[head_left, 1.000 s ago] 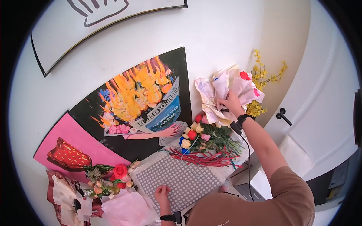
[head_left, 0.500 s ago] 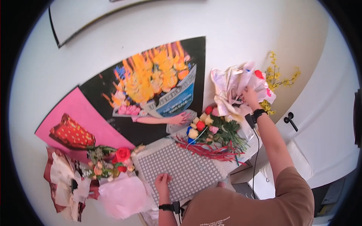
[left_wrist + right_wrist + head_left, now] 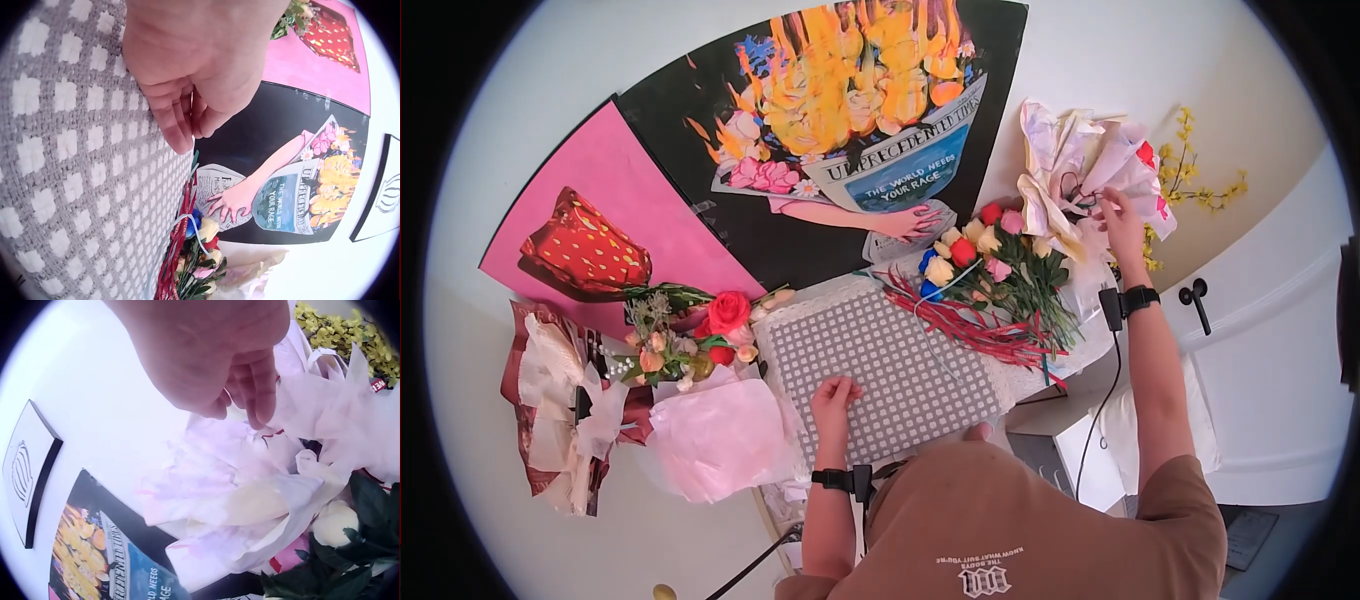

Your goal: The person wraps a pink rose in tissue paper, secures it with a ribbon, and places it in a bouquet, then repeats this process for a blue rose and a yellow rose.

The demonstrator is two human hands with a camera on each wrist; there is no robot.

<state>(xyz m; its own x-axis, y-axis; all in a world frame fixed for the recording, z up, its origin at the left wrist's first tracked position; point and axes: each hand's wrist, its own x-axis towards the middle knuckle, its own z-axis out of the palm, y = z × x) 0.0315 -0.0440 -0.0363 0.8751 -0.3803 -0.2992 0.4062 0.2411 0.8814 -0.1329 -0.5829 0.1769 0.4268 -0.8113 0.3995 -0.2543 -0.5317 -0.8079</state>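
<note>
In the head view my right hand (image 3: 1124,232) is at the crumpled pale pink and cream wrapping paper (image 3: 1043,190) of a bundle standing against the wall. Its fingertips pinch a thin dark red ribbon (image 3: 1082,194). Part of this ribbon (image 3: 272,434) shows just under the fingertips in the right wrist view. My left hand (image 3: 834,408) hovers low over a grey and white checked cloth (image 3: 880,360), its fingers loosely bent around nothing. Loose roses (image 3: 962,248) and a heap of red ribbons (image 3: 970,330) lie between the two hands.
Left of the cloth are a pink paper sheet (image 3: 718,432), a bunch with a red rose (image 3: 728,312) and dark red wrapping (image 3: 530,380). Painted boards (image 3: 730,230) lean on the wall. Yellow blossoms (image 3: 1185,180) and a door handle (image 3: 1197,298) are on the right.
The head view has tilted down and shifted. My right hand has drawn back from the middle of the wrapping toward its lower right, with the ribbon now showing. My left hand stays over the cloth.
</note>
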